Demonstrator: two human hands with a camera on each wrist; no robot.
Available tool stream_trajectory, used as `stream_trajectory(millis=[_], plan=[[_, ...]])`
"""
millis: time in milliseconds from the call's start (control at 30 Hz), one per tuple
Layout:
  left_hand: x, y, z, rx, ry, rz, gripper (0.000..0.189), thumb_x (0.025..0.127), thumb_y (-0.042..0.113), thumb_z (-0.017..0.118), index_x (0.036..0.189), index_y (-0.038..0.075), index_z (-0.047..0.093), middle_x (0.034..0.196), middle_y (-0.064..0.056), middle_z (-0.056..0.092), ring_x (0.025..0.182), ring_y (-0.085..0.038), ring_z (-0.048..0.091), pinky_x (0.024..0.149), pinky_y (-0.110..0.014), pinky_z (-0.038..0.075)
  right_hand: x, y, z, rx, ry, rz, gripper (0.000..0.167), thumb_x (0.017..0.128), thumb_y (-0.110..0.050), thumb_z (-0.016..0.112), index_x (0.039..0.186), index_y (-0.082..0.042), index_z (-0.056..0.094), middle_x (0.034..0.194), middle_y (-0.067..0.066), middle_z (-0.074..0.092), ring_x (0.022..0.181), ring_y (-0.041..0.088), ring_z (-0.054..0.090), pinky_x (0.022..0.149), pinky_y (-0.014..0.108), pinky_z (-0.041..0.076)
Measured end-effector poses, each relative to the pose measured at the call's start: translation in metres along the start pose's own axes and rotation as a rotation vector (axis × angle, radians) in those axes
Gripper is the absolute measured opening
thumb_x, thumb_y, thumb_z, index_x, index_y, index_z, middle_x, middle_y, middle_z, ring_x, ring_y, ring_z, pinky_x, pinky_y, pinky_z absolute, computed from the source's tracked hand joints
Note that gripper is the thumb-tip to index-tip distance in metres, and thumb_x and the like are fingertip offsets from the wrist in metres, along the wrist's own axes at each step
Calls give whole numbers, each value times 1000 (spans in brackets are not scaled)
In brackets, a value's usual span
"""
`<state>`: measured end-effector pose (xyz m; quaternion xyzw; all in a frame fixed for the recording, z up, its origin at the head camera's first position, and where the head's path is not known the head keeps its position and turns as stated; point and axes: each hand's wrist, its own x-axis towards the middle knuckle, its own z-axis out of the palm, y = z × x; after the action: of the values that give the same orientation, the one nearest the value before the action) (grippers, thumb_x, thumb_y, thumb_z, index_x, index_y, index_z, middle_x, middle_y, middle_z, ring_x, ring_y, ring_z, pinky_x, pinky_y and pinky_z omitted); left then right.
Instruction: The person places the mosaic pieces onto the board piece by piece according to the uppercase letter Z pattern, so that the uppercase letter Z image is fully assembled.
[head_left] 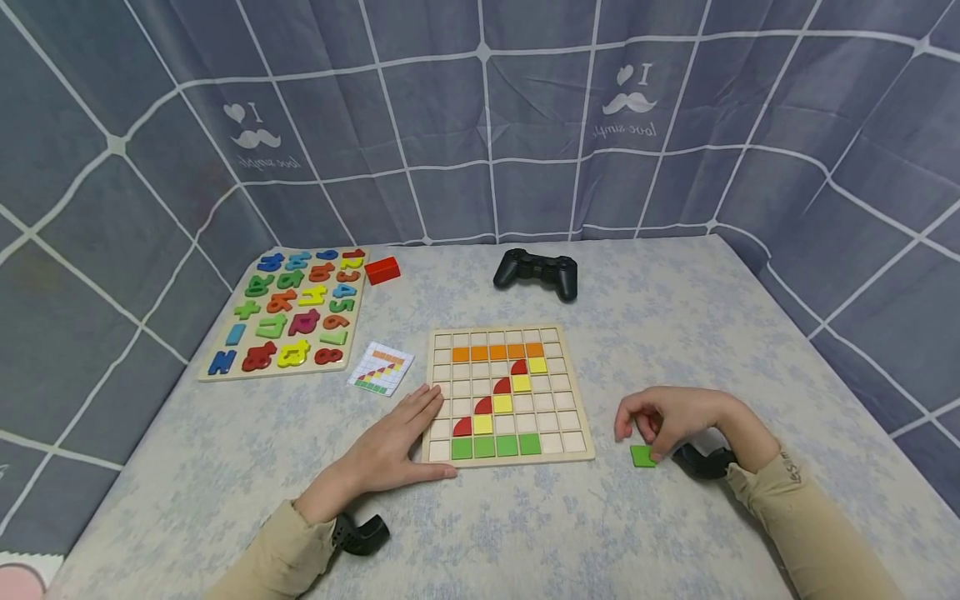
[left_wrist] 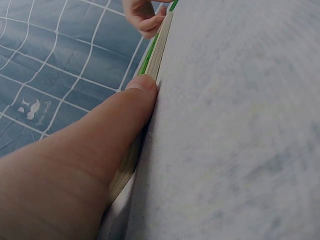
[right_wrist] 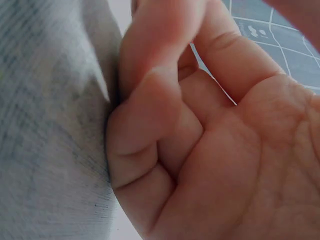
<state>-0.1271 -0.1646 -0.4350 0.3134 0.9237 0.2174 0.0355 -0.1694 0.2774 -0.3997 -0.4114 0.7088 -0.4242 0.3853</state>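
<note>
A wooden grid board lies mid-table with orange, yellow and green square tiles and red quarter-round tiles in its cells. My left hand rests along its left side, fingers straight at the edge and thumb at the front left corner. In the left wrist view the thumb presses against the board's side. To the right of the board, my right hand pinches at a loose green square tile, thumb over its right edge. The right wrist view shows curled fingers near the tabletop; the tile is hidden there.
A printed pattern card lies left of the board. Farther left is a number puzzle board with colourful pieces, a red block beside it. A black game controller lies at the back before the grid-patterned curtain.
</note>
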Motion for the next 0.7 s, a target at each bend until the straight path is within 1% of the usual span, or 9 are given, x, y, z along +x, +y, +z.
stream_trajectory(millis=[167,267,367,467,567,700], plan=[[0,1,-1,2,11,9,103,76,71,59,148,5,26,155,-7,20,142,-20,13,112,-41,22,-1,-2,1,-5,0,17,38,75,9,69,112,4,57,81,28,51,63,21,46,52,21,44],[0,2,-1,1,9,5,103,76,70,59,148,5,26,155,-7,20,142,-20,13,112,-42,23,-1,-3,1,-13,11,35,39,75,10,68,112,4,57,84,28,51,66,19,47,54,22,44],[0,2,-1,-1,1,-4,104,76,71,58,149,6,25,155,-6,20,142,-19,11,113,-41,22,-1,-2,2,-9,22,45,37,76,11,66,111,4,58,82,29,51,65,16,47,53,22,44],[0,1,-1,-2,-3,-8,104,75,71,58,149,6,24,155,-5,19,143,-18,10,113,-39,21,0,-2,2,-6,35,46,31,79,9,65,109,5,59,77,26,53,61,11,47,52,20,43],[0,1,-1,-1,7,2,103,76,70,59,149,5,25,155,-6,20,142,-20,12,113,-41,22,2,-2,3,-17,60,52,25,82,4,66,107,4,62,74,21,56,59,5,47,50,19,43],[0,1,0,2,8,-2,104,76,71,58,149,5,25,155,-7,20,142,-19,12,113,-41,22,4,-3,4,-47,98,70,23,83,-1,68,106,2,65,79,18,58,58,3,46,51,19,44]])
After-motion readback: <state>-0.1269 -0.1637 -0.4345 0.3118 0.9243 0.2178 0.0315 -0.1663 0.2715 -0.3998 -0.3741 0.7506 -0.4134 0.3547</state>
